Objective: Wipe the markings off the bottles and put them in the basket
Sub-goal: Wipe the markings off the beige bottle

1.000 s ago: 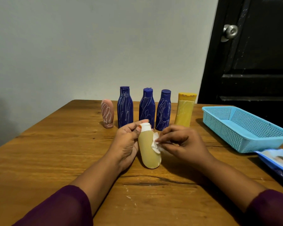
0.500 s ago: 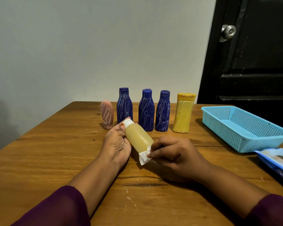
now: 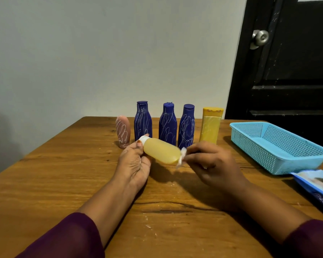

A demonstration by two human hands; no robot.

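Yellow btl (image 3: 160, 152) tipped flatter | L hand (image 3: 134, 165) grips cap end | R hand (image 3: 212, 164) pinches wipe (image 3: 182, 158) at base

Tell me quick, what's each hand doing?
Left hand: grips the yellow bottle by its cap end.
Right hand: pinches a white wipe at the bottle's base.

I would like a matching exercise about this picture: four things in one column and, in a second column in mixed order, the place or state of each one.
Things
1. pale yellow bottle
2. white wipe
3. pink bottle
4. blue basket

Places or states
a. near the right edge of the table
b. held tilted by the left hand
c. upright, with white scribbles
d. pinched by the right hand

Pairs: 1-b, 2-d, 3-c, 4-a
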